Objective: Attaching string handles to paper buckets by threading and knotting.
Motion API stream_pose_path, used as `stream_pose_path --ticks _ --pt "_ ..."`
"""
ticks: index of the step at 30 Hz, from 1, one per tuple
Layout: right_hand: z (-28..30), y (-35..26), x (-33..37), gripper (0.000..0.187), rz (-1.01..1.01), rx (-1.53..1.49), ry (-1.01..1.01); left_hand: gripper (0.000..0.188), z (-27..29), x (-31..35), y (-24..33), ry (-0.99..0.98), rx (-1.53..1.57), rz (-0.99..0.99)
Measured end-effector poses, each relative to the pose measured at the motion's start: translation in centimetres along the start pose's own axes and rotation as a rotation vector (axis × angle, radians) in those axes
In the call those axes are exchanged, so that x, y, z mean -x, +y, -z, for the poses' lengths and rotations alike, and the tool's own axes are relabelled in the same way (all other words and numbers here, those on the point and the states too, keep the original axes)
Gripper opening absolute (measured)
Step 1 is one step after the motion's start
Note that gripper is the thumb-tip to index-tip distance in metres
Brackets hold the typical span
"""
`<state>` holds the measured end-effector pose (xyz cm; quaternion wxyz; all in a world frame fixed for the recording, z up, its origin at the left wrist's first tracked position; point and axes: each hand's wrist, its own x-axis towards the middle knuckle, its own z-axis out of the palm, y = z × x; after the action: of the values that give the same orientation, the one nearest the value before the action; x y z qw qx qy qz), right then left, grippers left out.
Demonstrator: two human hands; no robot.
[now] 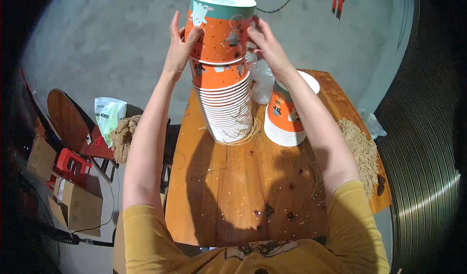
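Both my hands are on the sides of an orange paper bucket [216,40] with a teal band and cartoon prints, turned upside down with its white base up. My left hand [182,45] presses its left side, thumb toward the front. On its right side my right hand [267,45] grips, some fingers hidden behind it. The bucket sits at the top of a tall stack of nested buckets [224,111], whose many white rims show below; I cannot tell whether it rests fully on them. A shorter stack of the same buckets [284,113] stands to the right, partly behind my right forearm.
The stacks stand on a wooden table [233,181] scattered with small white bits. A clear plastic bag [262,82] lies behind; tan yarn [362,150] hangs at the right edge. A chair [97,147], red stool [72,164] and cardboard box [82,208] are at left.
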<state>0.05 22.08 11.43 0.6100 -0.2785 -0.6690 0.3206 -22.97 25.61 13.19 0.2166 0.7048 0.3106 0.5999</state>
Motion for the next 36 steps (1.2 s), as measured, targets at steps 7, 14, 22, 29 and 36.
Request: stream_pose_path --ticks 7,14,22,29,36 --pt "-0.7 2.6 0.2 0.063 0.005 0.189 -0.042 0.083 -0.3 2.7 -4.6 -0.047 0.097 -0.019" --pt "0.5 4.9 2.9 0.056 -0.074 0.264 -0.107 0.085 -3.2 8.4 -6.5 0.021 0.145 -0.013" --pt "7.6 -1.5 7.6 0.082 -0.005 1.319 -0.06 0.033 -5.2 18.0 -4.9 0.315 -0.192 -0.047" --pt "11.0 0.8 9.3 0.081 -0.257 1.194 -0.226 0.065 -16.0 22.5 -4.5 -0.24 0.094 0.307" --pt "9.6 -0.1 10.2 0.052 0.001 1.126 -0.012 0.091 -19.6 23.1 -8.3 -0.298 0.067 0.312"
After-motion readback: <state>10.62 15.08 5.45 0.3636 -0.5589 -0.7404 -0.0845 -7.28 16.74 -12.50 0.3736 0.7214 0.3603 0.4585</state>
